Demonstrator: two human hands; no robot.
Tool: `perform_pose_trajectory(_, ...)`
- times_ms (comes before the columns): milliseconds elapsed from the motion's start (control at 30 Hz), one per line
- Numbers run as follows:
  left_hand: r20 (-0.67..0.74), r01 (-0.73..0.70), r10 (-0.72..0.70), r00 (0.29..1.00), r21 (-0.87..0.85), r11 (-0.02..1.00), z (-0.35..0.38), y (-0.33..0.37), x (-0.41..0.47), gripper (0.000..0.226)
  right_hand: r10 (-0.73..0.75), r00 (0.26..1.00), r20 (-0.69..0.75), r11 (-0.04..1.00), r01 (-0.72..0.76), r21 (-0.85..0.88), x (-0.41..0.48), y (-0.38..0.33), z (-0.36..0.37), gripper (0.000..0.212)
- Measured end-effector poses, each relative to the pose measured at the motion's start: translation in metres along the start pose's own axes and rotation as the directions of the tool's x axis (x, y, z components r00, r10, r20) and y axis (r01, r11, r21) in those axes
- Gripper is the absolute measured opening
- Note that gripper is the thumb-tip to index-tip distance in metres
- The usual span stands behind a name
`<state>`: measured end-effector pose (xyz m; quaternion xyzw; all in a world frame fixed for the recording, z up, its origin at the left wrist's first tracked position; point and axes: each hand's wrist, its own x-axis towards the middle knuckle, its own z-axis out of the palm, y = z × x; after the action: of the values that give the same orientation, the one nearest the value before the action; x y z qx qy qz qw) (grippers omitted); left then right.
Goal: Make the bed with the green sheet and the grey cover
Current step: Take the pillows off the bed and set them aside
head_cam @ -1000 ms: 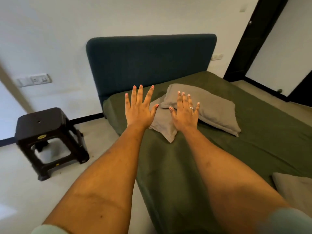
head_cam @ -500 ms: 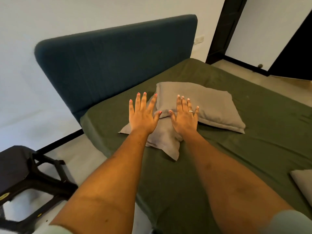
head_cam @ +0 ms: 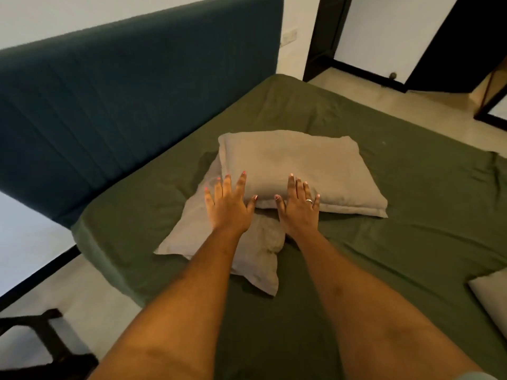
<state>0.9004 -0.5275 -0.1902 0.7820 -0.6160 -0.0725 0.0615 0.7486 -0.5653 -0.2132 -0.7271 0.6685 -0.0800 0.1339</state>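
Observation:
The green sheet [head_cam: 384, 215] is spread over the mattress with a few creases at the right. Two grey pillows lie near the headboard: the upper grey pillow [head_cam: 301, 163] overlaps the lower grey pillow [head_cam: 192, 237]. My left hand [head_cam: 229, 208] lies flat with straight spread fingers over the lower pillow, fingertips at the upper pillow's near edge. My right hand [head_cam: 297, 208], wearing a ring, lies flat beside it, fingers on the upper pillow's near edge. Neither hand grips anything.
A dark blue headboard [head_cam: 123, 100] stands behind the pillows. A corner of another grey cushion [head_cam: 491, 300] shows at the right edge. A dark stool [head_cam: 41, 346] stands on the floor at the lower left. A dark door frame [head_cam: 323, 37] is at the back right.
The view has moved closer to the bed and to the right. Both hands have slid forward from the lower pillow to the near edge of the upper pillow, still flat.

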Motion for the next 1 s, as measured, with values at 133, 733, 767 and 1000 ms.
perform_pose_trajectory(133, 0.378, 0.276, -0.139, 0.915, -0.335, 0.901, 0.032, 0.023, 0.043, 0.061, 0.152, 0.957, 0.246, 0.937, -0.218, 0.271, 0.042, 0.025, 0.022, 0.064)
perform_pose_trajectory(733, 0.831, 0.728, -0.325, 0.451, -0.553, -0.406, 0.193, 0.057, 0.199, 0.104, 0.522, 0.495, 0.695, -0.487, -0.496, 0.719, 0.176, 0.162, 0.122, 0.066)
perform_pose_trajectory(767, 0.828, 0.690, -0.340, 0.447, -0.561, -0.458, 0.198, 0.059, 0.202, 0.107, 0.515, 0.500, 0.696, -0.497, -0.487, 0.718, 0.181, 0.163, 0.125, 0.065)
perform_pose_trajectory(1000, 0.768, 0.454, -0.433, 0.471, -0.633, -0.627, 0.209, 0.067, 0.207, 0.050, 0.432, 0.540, 0.722, -0.514, -0.511, 0.689, 0.204, 0.153, 0.130, 0.039)
